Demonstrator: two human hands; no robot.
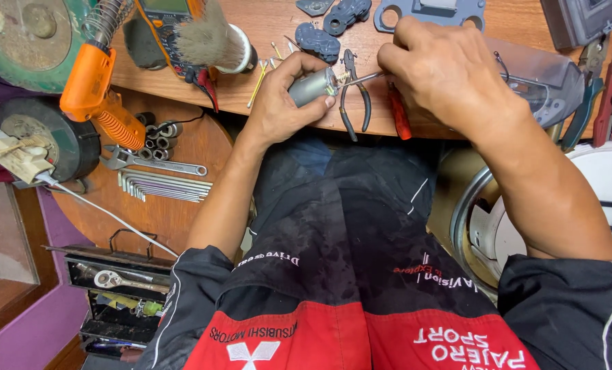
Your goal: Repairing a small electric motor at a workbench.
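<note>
Far out past the left hand lies an orange tool (93, 85) with a coiled spring on top. Nearer, a spanner (152, 163) and a row of thin bent keys (165, 186) rest on a round wooden board (182, 223). A fluffy brush (213, 42) lies up beside that hand.

The left hand (278, 103) is curled tight around a small grey motor (311, 86). The thumb presses along its side, and its end with a little spring points toward the other hand.

Just under the gap between the hands lie black pliers (354, 103) on the wooden table (265, 24). A red handle (399, 115) sits right next to them.

The right hand (450, 72) is closed, its fingers pinched on a thin metal rod (362, 79). The rod's tip touches the motor's end. So the motor sits between both hands, at the table's front edge, above the person's lap.

Beyond the right hand are a clear plastic cover (549, 79) and a big white wheel (594, 199).
</note>
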